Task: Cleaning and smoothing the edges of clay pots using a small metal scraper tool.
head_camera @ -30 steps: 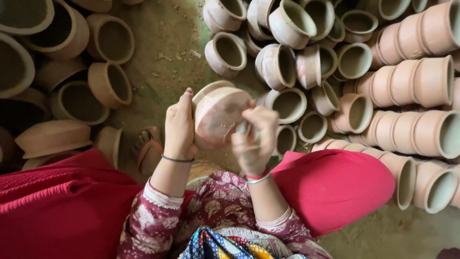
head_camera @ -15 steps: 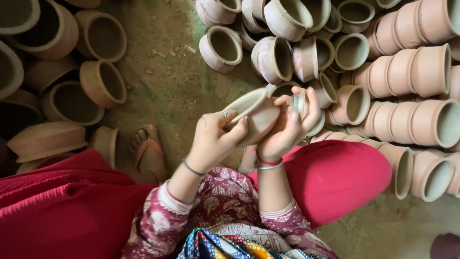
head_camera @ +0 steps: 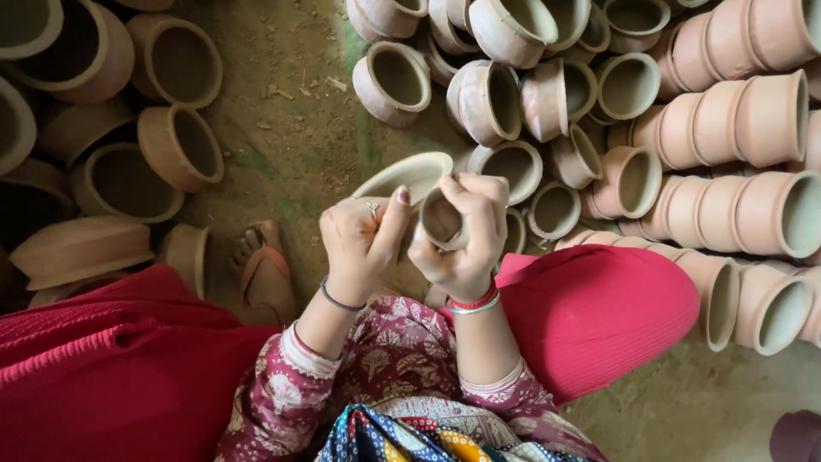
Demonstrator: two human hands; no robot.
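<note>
On a dirt floor (head_camera: 291,145) crowded with clay pots (head_camera: 735,137), the left hand (head_camera: 363,244) pinches the rim of a pale bowl (head_camera: 406,175) while the right hand (head_camera: 466,235) wraps a small cup (head_camera: 442,218) above the lap; both look light, stiff and brittle, best gripped around the walls.

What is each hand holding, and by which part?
Both grip one pale clay pot: left hand at its side wall, right hand around its rounded base.
</note>
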